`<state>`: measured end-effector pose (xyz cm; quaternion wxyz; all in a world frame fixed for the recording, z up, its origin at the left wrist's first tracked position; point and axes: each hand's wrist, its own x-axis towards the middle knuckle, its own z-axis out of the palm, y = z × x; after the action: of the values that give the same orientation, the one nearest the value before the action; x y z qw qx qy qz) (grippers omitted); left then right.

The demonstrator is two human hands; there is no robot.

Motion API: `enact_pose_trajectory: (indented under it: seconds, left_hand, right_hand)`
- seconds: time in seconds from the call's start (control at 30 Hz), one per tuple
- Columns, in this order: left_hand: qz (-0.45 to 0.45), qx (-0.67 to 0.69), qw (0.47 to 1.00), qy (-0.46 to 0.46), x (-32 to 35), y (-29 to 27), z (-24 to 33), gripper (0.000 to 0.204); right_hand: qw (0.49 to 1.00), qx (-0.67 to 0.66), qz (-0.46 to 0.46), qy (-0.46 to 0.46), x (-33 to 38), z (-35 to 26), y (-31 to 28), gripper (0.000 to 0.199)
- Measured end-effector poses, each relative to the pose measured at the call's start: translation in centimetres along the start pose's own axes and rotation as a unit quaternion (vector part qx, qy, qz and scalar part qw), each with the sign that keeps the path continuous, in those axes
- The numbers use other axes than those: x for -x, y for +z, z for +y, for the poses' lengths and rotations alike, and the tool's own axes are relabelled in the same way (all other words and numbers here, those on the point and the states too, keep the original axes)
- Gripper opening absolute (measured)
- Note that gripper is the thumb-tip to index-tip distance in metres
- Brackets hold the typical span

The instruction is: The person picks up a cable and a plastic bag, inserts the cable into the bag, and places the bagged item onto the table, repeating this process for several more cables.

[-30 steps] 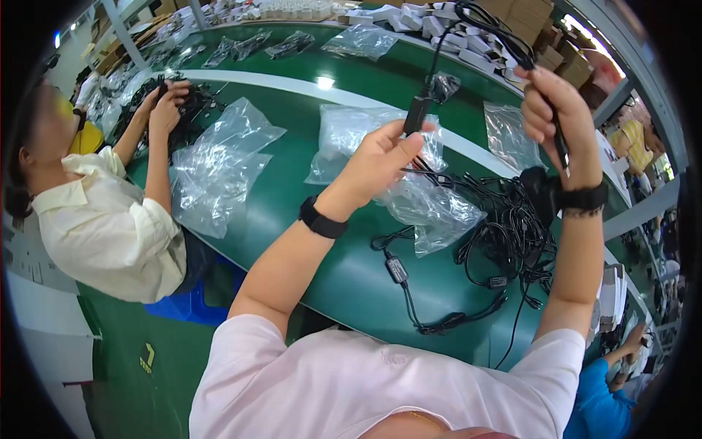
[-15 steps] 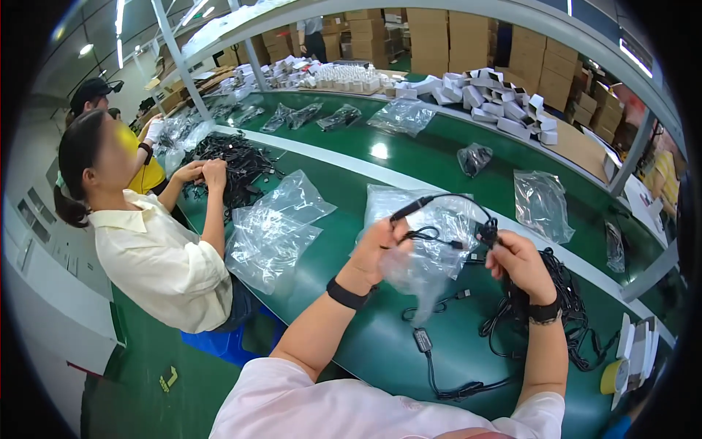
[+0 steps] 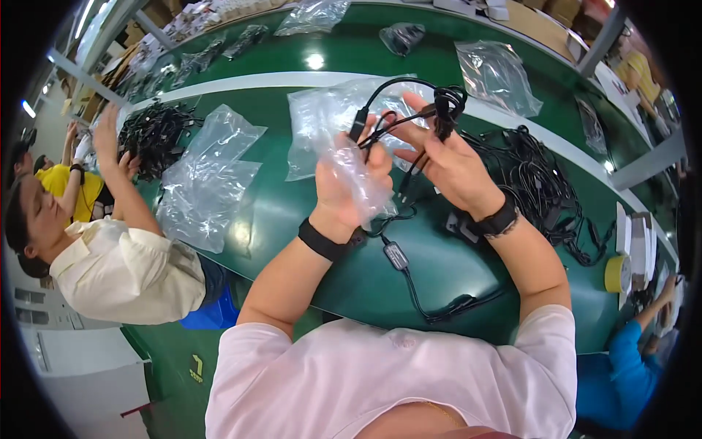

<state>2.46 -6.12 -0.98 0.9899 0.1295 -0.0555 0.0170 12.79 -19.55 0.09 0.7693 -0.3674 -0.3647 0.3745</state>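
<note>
- Left hand [image 3: 349, 175] pinched the crinkly clear plastic bag [image 3: 344, 139] above the green table [image 3: 292, 219].
- Right hand [image 3: 447, 164] gripped the coiled black cable [image 3: 439, 110] at the bag's mouth.
- Better to hold that mouth wide and keep the coil tight.
- Loose black cable heap [image 3: 541, 183] lay to the right.

Glossy crinkled plastic bag [image 3: 344, 157], matt black cable [image 3: 409, 121].

A black coiled cable [image 3: 431, 110] is held above the green conveyor table [image 3: 292, 212], between a stack of clear plastic bags [image 3: 205, 175] at left and a heap of black cables [image 3: 545, 186] at right.
</note>
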Motion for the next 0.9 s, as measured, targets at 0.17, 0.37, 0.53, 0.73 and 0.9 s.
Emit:
enact_pose_trajectory:
  seconds: [0.17, 0.37, 0.53, 0.73, 0.9]
  left_hand:
    - [0.105, -0.207, 0.972, -0.034, -0.1, -0.1, -3.8, 0.038]
    - [0.071, -0.765, 0.64, 0.002, 1.4, 1.1, -4.0, 0.025]
    - [0.124, -0.646, 0.746, 0.107, 1.1, 1.6, -1.6, 0.061]
    - [0.116, -0.361, 0.923, 0.07, -0.1, 1.5, -2.8, 0.027]
    - [0.097, -0.429, 0.897, 0.049, 0.1, 0.1, -1.7, 0.021]
  right_hand:
    - [0.996, -0.081, 0.027, 0.02, 0.6, -0.5, 0.3, 0.049]
    - [0.975, 0.049, 0.102, 0.189, 1.2, -3.6, -0.7, 0.042]
    - [0.931, 0.292, 0.026, 0.217, 0.7, -3.1, -2.2, 0.034]
    - [0.86, 0.505, -0.033, 0.061, 1.0, -0.1, -0.1, 0.027]
    - [0.887, 0.44, -0.099, 0.094, 1.7, -1.0, 1.2, 0.026]
